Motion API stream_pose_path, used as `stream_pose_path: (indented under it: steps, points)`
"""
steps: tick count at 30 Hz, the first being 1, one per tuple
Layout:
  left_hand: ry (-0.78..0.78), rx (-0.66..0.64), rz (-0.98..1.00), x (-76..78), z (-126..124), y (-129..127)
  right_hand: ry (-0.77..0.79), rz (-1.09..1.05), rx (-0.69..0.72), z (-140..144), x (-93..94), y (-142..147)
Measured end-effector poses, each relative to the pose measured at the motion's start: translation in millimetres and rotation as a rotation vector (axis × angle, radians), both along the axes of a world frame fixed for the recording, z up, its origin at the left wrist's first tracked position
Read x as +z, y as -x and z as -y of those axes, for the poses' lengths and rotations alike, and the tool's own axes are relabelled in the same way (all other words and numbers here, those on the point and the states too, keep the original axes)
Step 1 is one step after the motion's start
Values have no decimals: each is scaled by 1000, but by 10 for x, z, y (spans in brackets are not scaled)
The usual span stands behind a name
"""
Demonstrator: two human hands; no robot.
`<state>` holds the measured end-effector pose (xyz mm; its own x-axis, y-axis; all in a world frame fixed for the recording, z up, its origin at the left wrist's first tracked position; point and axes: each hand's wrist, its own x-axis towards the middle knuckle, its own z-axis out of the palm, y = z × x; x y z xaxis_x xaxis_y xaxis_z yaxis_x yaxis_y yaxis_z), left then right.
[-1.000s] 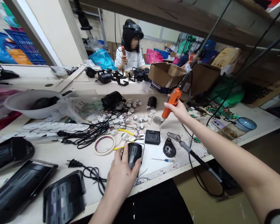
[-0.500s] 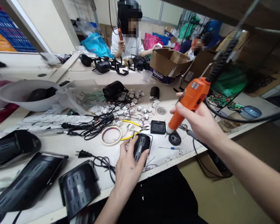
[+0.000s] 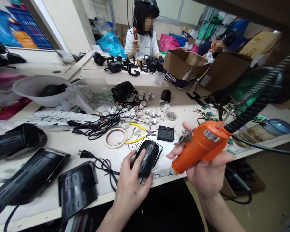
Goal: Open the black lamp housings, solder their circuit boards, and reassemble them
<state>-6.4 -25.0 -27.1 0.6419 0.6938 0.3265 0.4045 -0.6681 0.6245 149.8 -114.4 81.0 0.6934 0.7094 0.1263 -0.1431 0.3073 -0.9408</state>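
Note:
My left hand is wrapped around a black slotted lamp housing with a thin wire bracket, resting near the bench's front edge. In my right hand is an orange electric screwdriver, hanging from a coiled cord; its tip points down and left, to the right of the housing and apart from it. Just behind the housing lie yellow-handled cutters, a roll of tape and a black rectangular tray.
Several larger black housings line the bench's left front. Power cords, small white connectors and a white bowl lie farther back. Across the bench a person holds another screwdriver, near an open cardboard box.
My right hand has brought the screwdriver down and nearer to me, away from the round black dish, and turned it. My left hand stays on the housing. The view has shifted.

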Motion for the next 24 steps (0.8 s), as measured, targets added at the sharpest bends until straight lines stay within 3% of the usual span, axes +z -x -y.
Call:
stream_pose_path:
  steps: [11, 17, 20, 24]
  points:
    - [-7, -37, -9, -10, -81, 48, -7, -171, 228, -142, 2, -40]
    - [5, -57, -14, -13, -68, 43, -91, -324, 224, -184, 22, 16]
    - [1, -66, 1, -23, -51, 31, -131, -312, 182, -223, 5, 70]
    - [10, -77, -3, -35, -41, 33, -66, -157, 197, -239, -76, 164]
